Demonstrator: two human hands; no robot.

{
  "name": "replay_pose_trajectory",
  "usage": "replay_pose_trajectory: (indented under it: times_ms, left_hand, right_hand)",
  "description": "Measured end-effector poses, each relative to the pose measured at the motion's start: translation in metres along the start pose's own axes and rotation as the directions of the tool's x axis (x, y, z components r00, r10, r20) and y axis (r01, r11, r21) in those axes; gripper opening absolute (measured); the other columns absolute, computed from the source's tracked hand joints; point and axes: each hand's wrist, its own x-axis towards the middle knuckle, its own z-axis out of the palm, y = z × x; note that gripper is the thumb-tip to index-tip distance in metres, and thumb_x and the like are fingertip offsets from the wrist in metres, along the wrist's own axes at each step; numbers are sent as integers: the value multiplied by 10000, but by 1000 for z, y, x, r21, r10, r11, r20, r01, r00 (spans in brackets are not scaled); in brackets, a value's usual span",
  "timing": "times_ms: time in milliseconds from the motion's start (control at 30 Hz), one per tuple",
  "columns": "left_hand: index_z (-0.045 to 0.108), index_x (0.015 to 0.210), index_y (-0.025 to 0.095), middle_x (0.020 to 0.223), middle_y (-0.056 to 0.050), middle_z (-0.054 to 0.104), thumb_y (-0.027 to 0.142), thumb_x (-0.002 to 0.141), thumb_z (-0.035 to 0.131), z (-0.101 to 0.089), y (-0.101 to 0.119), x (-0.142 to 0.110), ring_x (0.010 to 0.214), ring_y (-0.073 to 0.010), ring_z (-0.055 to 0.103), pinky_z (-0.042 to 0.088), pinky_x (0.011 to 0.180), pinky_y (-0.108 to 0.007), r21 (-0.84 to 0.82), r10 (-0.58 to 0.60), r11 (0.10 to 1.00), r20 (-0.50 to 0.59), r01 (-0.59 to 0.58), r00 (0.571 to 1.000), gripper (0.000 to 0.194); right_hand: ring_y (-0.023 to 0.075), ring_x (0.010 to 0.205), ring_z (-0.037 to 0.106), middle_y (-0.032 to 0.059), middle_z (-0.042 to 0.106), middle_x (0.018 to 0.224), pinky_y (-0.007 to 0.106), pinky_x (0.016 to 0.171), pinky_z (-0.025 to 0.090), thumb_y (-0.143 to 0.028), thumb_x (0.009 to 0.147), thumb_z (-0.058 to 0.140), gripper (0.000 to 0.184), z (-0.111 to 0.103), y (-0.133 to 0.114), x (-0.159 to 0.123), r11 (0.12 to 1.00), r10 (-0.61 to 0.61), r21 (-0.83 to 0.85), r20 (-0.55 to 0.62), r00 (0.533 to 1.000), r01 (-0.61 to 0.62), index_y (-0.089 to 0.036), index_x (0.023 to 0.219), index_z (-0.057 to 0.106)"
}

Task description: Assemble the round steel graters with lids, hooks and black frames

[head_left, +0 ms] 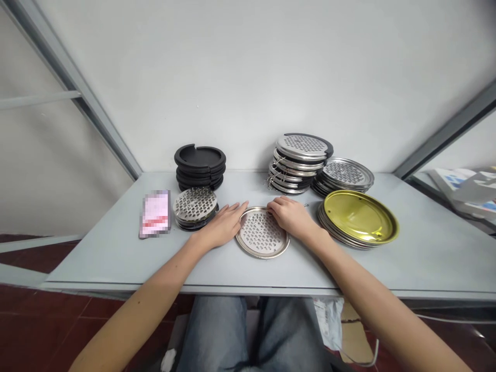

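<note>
A round perforated metal disc [262,238] lies flat on the grey table [426,253] in front of me. My left hand [222,225] rests at the disc's left rim with its fingers stretched out and together, touching the edge. My right hand [291,216] lies on the disc's upper right rim with fingers curled down onto it. Neither hand lifts the disc off the table.
A stack of perforated discs [195,205] and a phone [155,213] lie to the left. Black round holders [200,164] are stacked behind them. Assembled discs [298,161] and more perforated discs [346,174] stand at the back right, with gold-lined lids [358,217] to the right.
</note>
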Motion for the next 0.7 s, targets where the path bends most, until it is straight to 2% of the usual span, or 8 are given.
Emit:
replay_pose_trajectory:
  times_ms: [333, 700]
  left_hand:
    - [215, 1494, 153, 1528, -99, 330, 187, 952, 289, 1, -1, 1, 1423, -209, 274, 205, 1181, -412, -21, 0, 1000, -7, -1, 1000, 548]
    - [193, 1499, 158, 1533, -96, 320, 183, 949, 289, 0, 0, 1, 1428, -204, 264, 204, 1180, -426, -36, 8, 999, 1, -8, 1000, 559]
  right_hand:
    - [236, 901, 550, 133, 636, 916, 306, 659, 343, -129, 931, 413, 212, -3, -5, 0, 999, 34, -20, 69, 997, -32, -143, 941, 625]
    - [243, 924, 553, 134, 640, 935, 301, 758, 378, -71, 903, 408, 229, -1, -5, 4, 997, 48, 52, 91, 995, -53, -127, 975, 618]
